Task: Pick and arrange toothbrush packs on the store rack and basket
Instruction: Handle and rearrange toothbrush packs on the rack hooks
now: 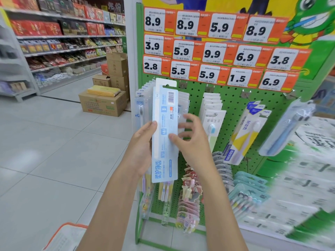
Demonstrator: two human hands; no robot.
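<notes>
Closest to you, at the bottom left edge, sits one white plastic basket with an orange rim (61, 234), only partly in view. Above it your two bare forearms reach up to a single long pale-blue cardboard toothbrush pack (164, 131), held upright with its barcode at the top. Your left hand (143, 147) grips the pack's left edge, thumb on the front and fingers behind. Your right hand (192, 140) is spread wide at the right edge: the thumb tip lies on the pack's face, and the fingers fan out loosely beside it.

The pack stands in front of the green perforated metal rack (233, 98) and hides much of the two left columns of hanging clear packs (140, 109). To the right hang a row of white card packs showing a blue brush head (212, 122), then tilted yellow-and-white packs (244, 134), then a blurred clear pack with blue brushes (290, 129). Lower down are a bunch of pink packs (188, 198) and a stack of teal packs (250, 185). I cannot count the packs on any one hook, as they overlap.

Across the top of the rack you have fourteen white-and-orange price tags (213, 53) in three rows: four, five and five.

Further off to the left, brown cardboard boxes (103, 104) stand on the tiled floor, one yellow wrapped bundle (103, 91) lying on the nearest. Beyond them run long grey store shelves of packaged goods (68, 37).
</notes>
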